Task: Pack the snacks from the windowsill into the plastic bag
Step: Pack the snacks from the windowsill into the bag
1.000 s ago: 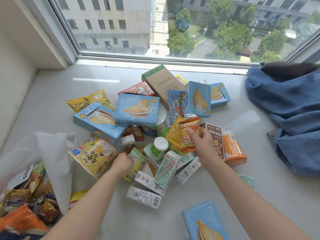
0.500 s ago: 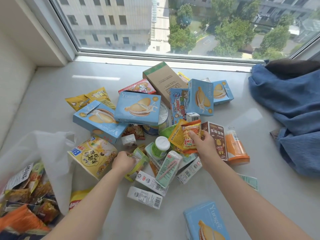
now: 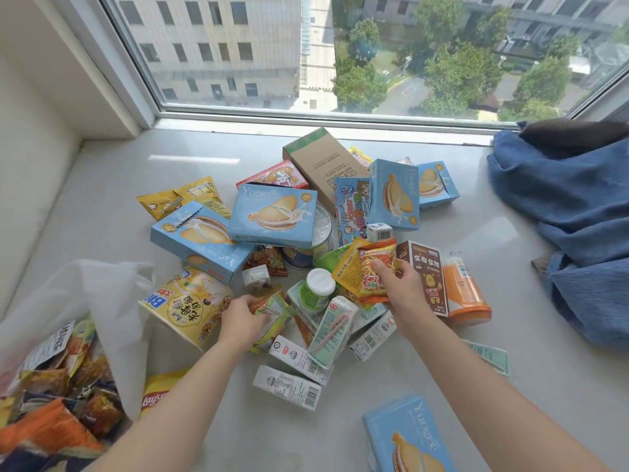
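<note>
Pale grey stone forms the windowsill (image 3: 102,185), where a heap of boxed and bagged snacks lies below the window. The right hand (image 3: 403,294) pinches an orange crinkled noodle-snack packet (image 3: 374,267) at the pile's right side, thumb on top, beside a brown rectangular carton with a bear print (image 3: 427,277). The left hand (image 3: 243,321) curls around a small green-and-yellow foil sachet (image 3: 272,318), just beside a yellow round-lidded instant-noodle tub (image 3: 187,304); how much of the sachet is lifted seems unclear. A translucent white plastic bag (image 3: 85,301) sits at the left, open, with packets already inside. A blue crumpled cloth (image 3: 561,206) lies at the right.
</note>
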